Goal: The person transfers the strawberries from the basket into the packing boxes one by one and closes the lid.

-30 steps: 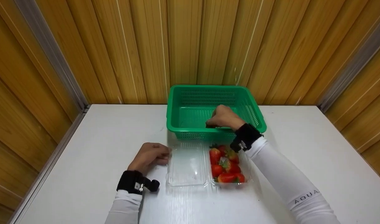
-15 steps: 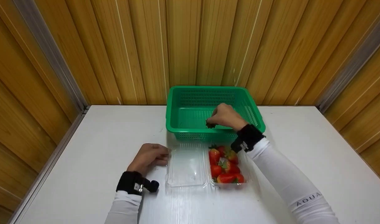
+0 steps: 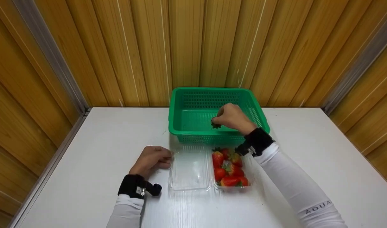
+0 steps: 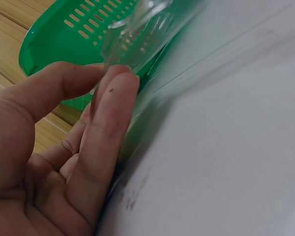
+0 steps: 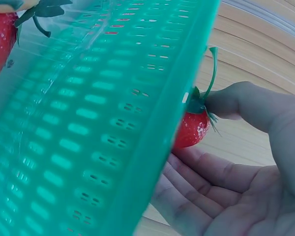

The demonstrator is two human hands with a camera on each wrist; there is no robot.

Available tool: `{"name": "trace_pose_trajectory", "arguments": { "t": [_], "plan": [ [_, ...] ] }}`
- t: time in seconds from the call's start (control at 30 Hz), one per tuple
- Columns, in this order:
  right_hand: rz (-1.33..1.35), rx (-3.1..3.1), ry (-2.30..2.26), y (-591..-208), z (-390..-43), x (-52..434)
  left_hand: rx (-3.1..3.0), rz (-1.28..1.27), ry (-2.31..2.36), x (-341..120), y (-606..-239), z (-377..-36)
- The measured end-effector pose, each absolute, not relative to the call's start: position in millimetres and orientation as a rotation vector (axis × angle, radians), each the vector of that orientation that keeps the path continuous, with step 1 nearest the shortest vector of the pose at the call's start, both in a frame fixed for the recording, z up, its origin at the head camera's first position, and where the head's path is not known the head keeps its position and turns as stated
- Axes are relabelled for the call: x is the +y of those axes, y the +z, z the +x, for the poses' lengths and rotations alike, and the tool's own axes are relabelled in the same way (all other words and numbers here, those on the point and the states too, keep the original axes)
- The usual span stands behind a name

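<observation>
Over the perforated green plastic basket [image 3: 193, 110], right hand [image 3: 233, 117] pinches a glossy strawberry [image 5: 191, 129]; left hand [image 3: 151, 160] fingers [image 4: 105, 128] pinch the clear clamshell lid [image 3: 190, 167].

A white bench [image 3: 85, 164] fills the lower view. Behind it and to both sides rise walls of vertical golden wood panels [image 3: 142, 47]. Grey metal strips [image 3: 51, 57] mark the corners above the bench's back edge.
</observation>
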State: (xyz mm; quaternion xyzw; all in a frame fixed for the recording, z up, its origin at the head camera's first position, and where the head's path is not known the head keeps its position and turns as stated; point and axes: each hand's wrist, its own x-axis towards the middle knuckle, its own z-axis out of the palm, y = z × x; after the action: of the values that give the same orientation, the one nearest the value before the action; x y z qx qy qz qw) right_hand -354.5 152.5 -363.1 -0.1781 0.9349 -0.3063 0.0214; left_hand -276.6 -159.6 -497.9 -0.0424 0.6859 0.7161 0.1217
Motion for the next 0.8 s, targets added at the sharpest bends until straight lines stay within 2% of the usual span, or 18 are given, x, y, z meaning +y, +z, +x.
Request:
{"name": "trace_pose_trajectory", "arguments": {
  "t": [0.47,0.8],
  "plan": [
    [-0.594,2.966,-1.001,-360.5,-339.3,160.5,2.024,-0.088,2.081,-160.9,-497.3,-276.9],
    [-0.510,2.989,-1.037,-355.7,-324.9,173.9,1.999,-0.066,2.097,-161.2,-496.6,-276.0]
  ]
}}
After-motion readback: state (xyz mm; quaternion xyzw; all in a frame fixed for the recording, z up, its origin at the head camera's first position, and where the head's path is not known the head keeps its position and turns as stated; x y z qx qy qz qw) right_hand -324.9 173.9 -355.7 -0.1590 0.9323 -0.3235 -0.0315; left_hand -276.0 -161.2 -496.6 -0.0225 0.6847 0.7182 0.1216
